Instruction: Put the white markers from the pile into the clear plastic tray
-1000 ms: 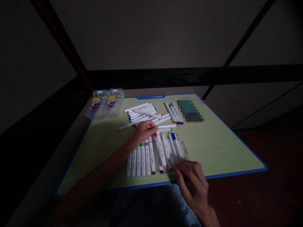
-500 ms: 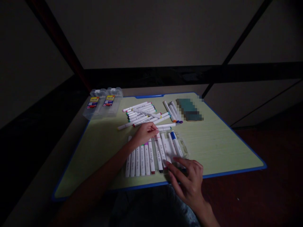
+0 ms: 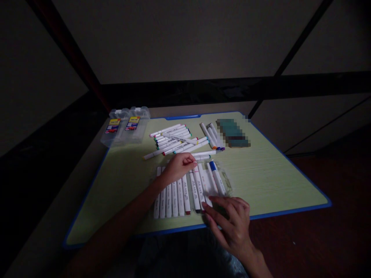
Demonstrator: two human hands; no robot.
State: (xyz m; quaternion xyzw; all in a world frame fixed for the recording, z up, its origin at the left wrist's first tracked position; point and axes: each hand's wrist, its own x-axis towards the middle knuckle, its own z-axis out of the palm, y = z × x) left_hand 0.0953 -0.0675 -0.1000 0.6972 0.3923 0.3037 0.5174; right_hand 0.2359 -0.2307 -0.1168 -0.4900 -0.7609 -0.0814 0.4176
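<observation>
A clear plastic tray point(image 3: 227, 180) lies near the front edge of the table, with a row of white markers point(image 3: 169, 200) in its left part. More markers lie in its right part, among them a blue-capped marker point(image 3: 215, 173). My left hand point(image 3: 181, 168) reaches over the tray, its fingers pinched at the upper end of a white marker with a pink band point(image 3: 198, 187). Close to the lower ends of these markers is my right hand point(image 3: 232, 218), fingers apart, with fingertips touching a marker there. The left hand and wrist cover some marker tops.
Behind the tray lies a loose pile of white markers point(image 3: 176, 139) with coloured ends. Several others point(image 3: 210, 135) lie to its right, beside a pixelated green object point(image 3: 233, 131). Two clear cases point(image 3: 139, 133) with labels stand at the back left. The table point(image 3: 278, 181) has a blue rim.
Both hands stay over the tray. My right hand's fingertips have shifted slightly down and left along the markers. My left hand has moved slightly right with the view.
</observation>
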